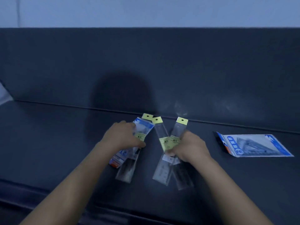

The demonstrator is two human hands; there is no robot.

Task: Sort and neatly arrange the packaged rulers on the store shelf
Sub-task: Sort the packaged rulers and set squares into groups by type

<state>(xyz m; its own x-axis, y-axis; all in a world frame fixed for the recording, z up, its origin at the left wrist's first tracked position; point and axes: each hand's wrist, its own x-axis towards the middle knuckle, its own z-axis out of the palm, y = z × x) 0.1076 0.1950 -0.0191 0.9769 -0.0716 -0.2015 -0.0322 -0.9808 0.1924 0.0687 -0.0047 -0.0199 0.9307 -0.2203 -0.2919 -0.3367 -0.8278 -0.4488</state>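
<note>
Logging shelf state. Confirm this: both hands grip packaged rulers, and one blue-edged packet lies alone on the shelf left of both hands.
One detail is wrong. The left hand and right hand do each grip packaged rulers, but the head view shows the lone blue-edged packet lying on the shelf to their right, not their left.

Dim bluish light, soft blur throughout, round shadow (123, 93) on the shelf back (219, 67), wide-angle bowing at edges
</note>
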